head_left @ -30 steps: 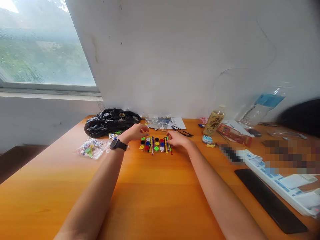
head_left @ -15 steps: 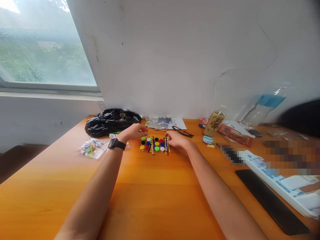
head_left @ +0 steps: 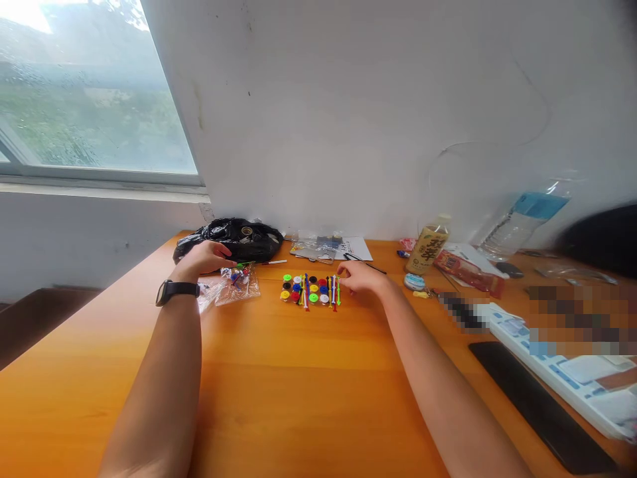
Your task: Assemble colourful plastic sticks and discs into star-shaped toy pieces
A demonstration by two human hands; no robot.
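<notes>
Small coloured round discs [head_left: 304, 289] lie in rows on the orange table [head_left: 308, 385], with thin coloured sticks [head_left: 334, 292] laid among them. My right hand [head_left: 362, 279] rests just right of the rows. Its fingers are loosely bent and apart, with the tips next to a green stick [head_left: 338, 293] and nothing in them. My left hand [head_left: 205, 257], with a black watch [head_left: 175, 291] on the wrist, hovers palm down at the far left. It sits between a black plastic bag [head_left: 239, 239] and clear bags of coloured parts [head_left: 233, 284], holding nothing visible.
Papers and a clear packet [head_left: 323, 247] lie by the wall, with black glasses [head_left: 363, 261] beside them. A drink bottle [head_left: 426, 251], a red packet [head_left: 468, 271], a water bottle [head_left: 520, 222], a white keyboard [head_left: 567, 372] and a black wrist rest [head_left: 532, 398] fill the right side.
My left hand has left the discs and swung left to the black bag. My right hand has let go of the sticks and sits a little further right. The view shifted slightly.
</notes>
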